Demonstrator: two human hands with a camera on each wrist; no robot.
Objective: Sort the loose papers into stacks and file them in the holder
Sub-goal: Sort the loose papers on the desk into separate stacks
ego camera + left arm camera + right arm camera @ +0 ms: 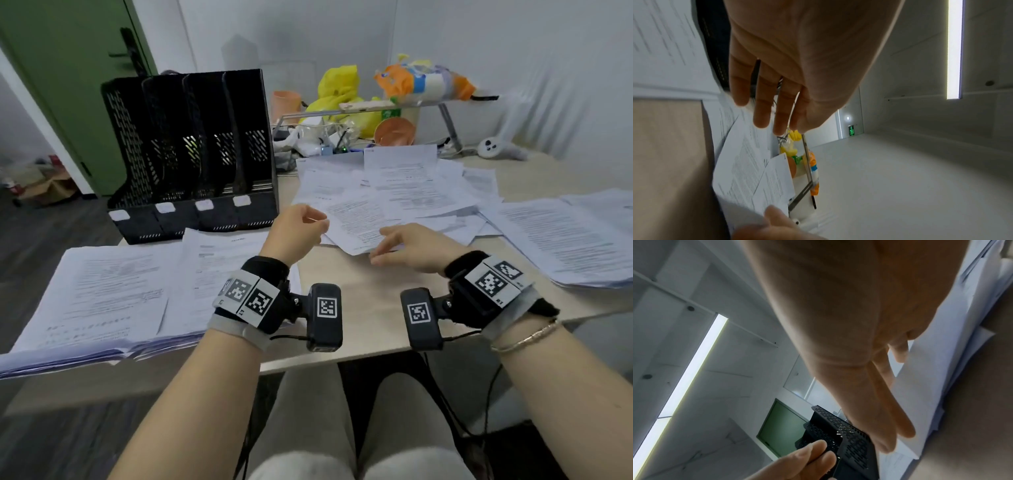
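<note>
Hovering over the bench [370, 291], both hands hold nothing. Left hand [298, 229] loosely curled, right hand [412, 246] relaxed w/ fingers straight. Loose papers [394, 195] lie just beyond both hands; holder [191, 154] stands beyond the left hand, sorted stack [102, 291] to its left.

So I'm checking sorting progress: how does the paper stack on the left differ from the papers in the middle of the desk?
The left stack is squared and thick; the middle papers lie fanned and overlapping at angles. Neither hand touches the left stack; the right hand rests at the middle papers' near edge. Both are white printed sheets.
</note>
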